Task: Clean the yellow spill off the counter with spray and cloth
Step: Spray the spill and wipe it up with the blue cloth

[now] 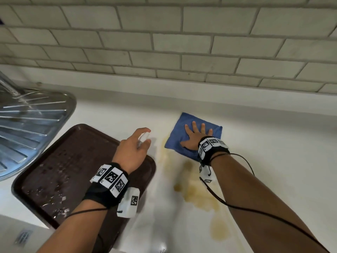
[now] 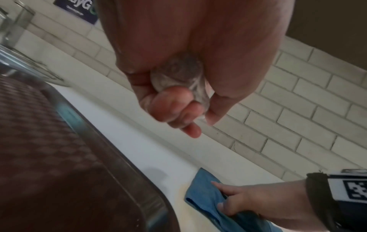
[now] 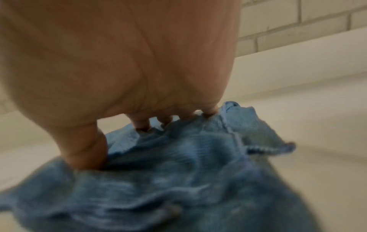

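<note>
The head view alone shows the whole layout: a white counter (image 1: 255, 143) with one blue cloth (image 1: 182, 128) right of centre, a yellow spill (image 1: 198, 194) smeared from the cloth's lower left corner down toward the lower middle of the frame, one brown tray (image 1: 63, 170) at lower left and a steel drainboard (image 1: 27, 121) at the left edge. There the right hand (image 1: 196, 136) lies flat on the cloth, fingers straight and spread, pressing it to the counter. The right wrist view adds what the head view cannot: the fingertips (image 3: 142, 124) dig into the bunched fabric (image 3: 178, 172), which is wrinkled under the palm. The left hand (image 1: 134, 147), left of the cloth over the tray's upper right corner, curls its fingers round one small clear spray bottle (image 1: 143, 136), only a pale blur from above; the left wrist view shows that bottle's (image 2: 178, 75) round clear body clasped between curled fingers (image 2: 172, 108) and thumb, and a dark sign (image 2: 79, 11) on the tiled wall (image 2: 298, 102) at upper left. Two hands, one cloth, one bottle, one tray.
</note>
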